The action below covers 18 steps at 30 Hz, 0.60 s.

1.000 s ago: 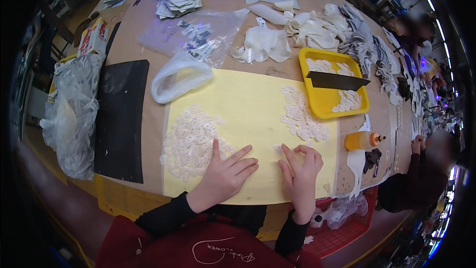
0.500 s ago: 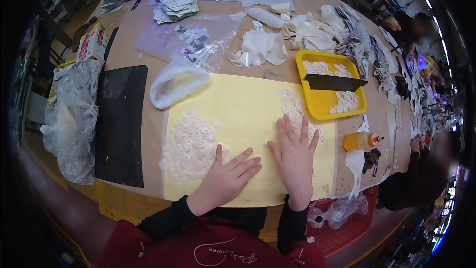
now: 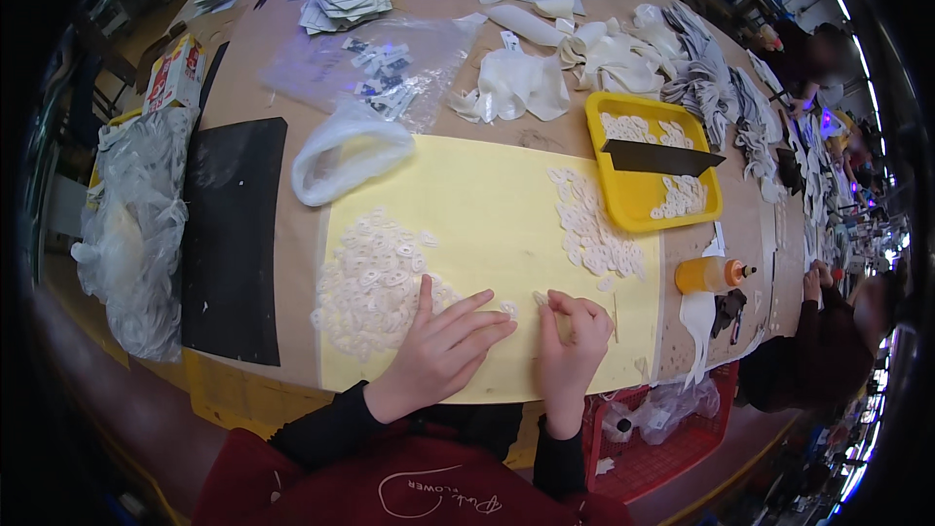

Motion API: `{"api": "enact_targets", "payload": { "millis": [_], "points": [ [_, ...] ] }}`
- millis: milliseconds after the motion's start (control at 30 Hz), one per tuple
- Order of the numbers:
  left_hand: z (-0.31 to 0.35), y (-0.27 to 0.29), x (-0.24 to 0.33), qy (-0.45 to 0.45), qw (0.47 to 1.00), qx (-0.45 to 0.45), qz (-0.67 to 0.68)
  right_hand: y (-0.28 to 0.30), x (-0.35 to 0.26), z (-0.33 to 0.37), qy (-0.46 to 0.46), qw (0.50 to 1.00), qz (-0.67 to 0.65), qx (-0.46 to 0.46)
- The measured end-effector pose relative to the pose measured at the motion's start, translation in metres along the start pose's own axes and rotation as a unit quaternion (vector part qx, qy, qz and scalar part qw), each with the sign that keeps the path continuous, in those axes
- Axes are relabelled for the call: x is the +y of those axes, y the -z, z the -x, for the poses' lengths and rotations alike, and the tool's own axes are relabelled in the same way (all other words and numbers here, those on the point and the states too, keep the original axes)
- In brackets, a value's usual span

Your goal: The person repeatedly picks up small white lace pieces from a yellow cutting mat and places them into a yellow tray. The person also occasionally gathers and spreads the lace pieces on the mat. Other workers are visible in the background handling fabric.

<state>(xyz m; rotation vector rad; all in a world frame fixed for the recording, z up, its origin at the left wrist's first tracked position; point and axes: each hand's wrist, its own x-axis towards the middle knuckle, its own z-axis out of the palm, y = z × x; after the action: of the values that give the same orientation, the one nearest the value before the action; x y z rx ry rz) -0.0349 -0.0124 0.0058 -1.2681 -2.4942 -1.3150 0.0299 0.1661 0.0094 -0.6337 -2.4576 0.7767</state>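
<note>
My left hand (image 3: 438, 346) lies palm down at the right edge of a big pile of small white oval pieces (image 3: 365, 282), its fingers stretched out. One loose oval piece (image 3: 508, 310) is just beyond its fingertips. A little to the right, my right hand (image 3: 575, 336) is closed in a pinch, with a small white oval piece (image 3: 541, 299) at thumb and forefinger. A second, smaller group of oval pieces (image 3: 596, 239) spreads over the right of the yellow sheet (image 3: 477, 205). Each piece seems to have a slot or hole in its middle.
A yellow tray (image 3: 623, 224) with a black divider (image 3: 662, 158) holds more pieces. Beside it lies an orange bottle (image 3: 703, 275). A clear plastic bag (image 3: 351, 156), a black board (image 3: 234, 244) and white fabric pieces (image 3: 516, 86) surround the sheet. Below right is a red basket (image 3: 672, 472).
My right hand has drawn back from the right-hand group toward me, and its spread fingers have closed into a pinch on an oval piece. My left hand has barely moved.
</note>
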Motion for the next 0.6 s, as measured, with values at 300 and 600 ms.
{"api": "enact_targets", "payload": {
  "millis": [300, 600],
  "points": [
    [-0.001, 0.000, 0.001, 0.001, 1.000, -0.003, -0.025, 0.014, -0.003, -0.031, 0.045, 0.995, 0.085, -0.028],
    [0.000, 0.000, 0.000, 0.011, 1.000, -0.008, -0.009, 0.017, 0.000, -0.026, 0.045, 0.990, 0.118, -0.066]
  ]
}}
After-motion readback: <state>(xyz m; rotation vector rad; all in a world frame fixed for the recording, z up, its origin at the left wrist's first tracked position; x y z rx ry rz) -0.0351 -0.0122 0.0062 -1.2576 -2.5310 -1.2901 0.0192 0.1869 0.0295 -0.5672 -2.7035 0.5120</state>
